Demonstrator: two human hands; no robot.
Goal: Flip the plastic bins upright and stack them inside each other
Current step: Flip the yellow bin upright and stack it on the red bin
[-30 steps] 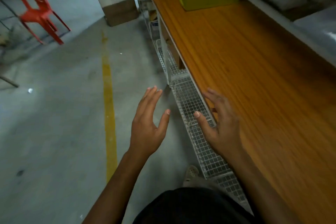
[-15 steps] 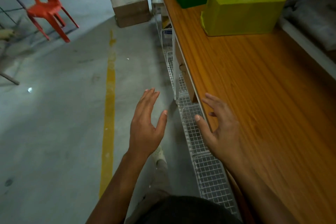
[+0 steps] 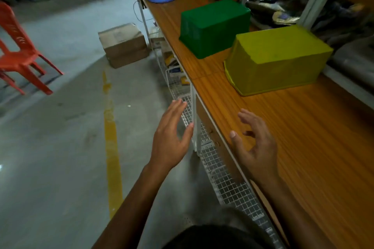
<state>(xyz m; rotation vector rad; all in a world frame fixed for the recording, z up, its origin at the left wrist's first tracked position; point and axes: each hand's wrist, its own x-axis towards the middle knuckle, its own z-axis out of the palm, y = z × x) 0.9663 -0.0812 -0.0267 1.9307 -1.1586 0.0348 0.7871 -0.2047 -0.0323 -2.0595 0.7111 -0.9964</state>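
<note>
From the head camera, the green bin and the yellow bin both lay upside down on the wooden desk, the yellow one nearer and just beside the green. The left hand hung over the floor beside the desk edge, its grip released and empty. The right hand hovered above the desk's near edge, fingers spread and loosely curled, holding nothing, well short of the yellow bin. A cardboard box and a red chair stood on the floor.

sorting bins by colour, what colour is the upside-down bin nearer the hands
Yellow-green bin, clearest in the head view.
</note>
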